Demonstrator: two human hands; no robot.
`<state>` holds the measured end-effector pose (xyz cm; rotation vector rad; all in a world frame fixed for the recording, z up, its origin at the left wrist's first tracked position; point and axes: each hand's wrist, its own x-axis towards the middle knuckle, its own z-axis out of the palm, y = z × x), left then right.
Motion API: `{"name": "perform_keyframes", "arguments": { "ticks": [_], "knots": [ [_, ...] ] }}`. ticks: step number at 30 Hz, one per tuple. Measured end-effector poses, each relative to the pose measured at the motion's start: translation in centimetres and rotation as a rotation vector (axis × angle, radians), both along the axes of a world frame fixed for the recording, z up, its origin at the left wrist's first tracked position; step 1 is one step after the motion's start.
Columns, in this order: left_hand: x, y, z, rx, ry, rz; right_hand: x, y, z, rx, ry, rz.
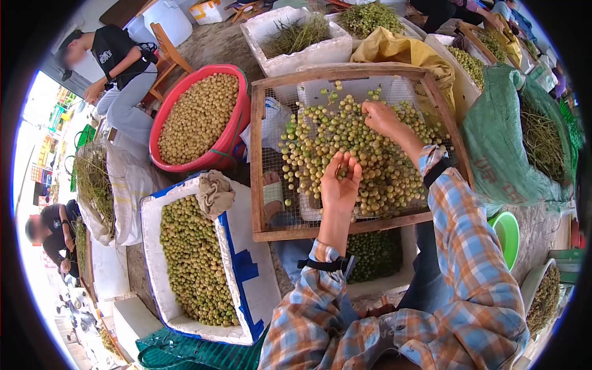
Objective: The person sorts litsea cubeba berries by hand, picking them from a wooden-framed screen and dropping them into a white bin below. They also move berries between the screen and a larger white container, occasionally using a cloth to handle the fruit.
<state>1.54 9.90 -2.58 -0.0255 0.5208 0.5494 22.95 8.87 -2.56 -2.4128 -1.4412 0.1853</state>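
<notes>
A wood-framed wire mesh screen (pixel 257 166) lies in front of me, with many small round green-yellow fruits (pixel 311 126) spread over it. My left hand (pixel 340 185) is over the near part of the fruits, palm turned up and fingers loosely curled and apart; no fruit shows in it. My right hand (pixel 382 119) reaches to the far right part of the pile, its fingertips pressed together among the fruits. Whatever those fingertips pinch is too small or hidden to make out. Below the screen, a white box (pixel 394 271) contains darker-looking green fruits.
On the left stand a red tub (pixel 243 117) of tan fruits and a blue-taped foam box (pixel 151 259) of green fruits, a crumpled cloth (pixel 216 192) on its corner. Stems fill a far foam box (pixel 296 63) and a green sack (pixel 493 135). A seated person (pixel 117 58) is at left.
</notes>
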Motion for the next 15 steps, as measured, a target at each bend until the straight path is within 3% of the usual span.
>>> {"name": "perform_keyframes", "arguments": {
  "ticks": [3, 5, 7, 9, 15],
  "knots": [
    [-0.1, -0.4, 0.6, 0.041, 0.076, 0.010, -1.5, -1.0, 2.8, 0.171, 0.160, 0.020],
    [0.1, -0.4, 0.9, 0.011, 0.072, 0.026, -4.5, -1.6, 6.6, -0.253, 0.883, 0.120],
    [0.3, -0.9, 0.9, -0.028, 0.073, 0.034, -3.9, -1.4, 5.6, -0.267, 0.878, 0.117],
    [0.4, -1.0, 1.0, -0.056, 0.040, 0.058, -1.1, -0.2, 1.9, 0.038, -0.060, 0.155],
    [0.0, -0.8, 1.5, -0.015, 0.017, 0.041, -0.8, 0.4, 1.0, -0.108, -0.116, 0.136]
  ]
}}
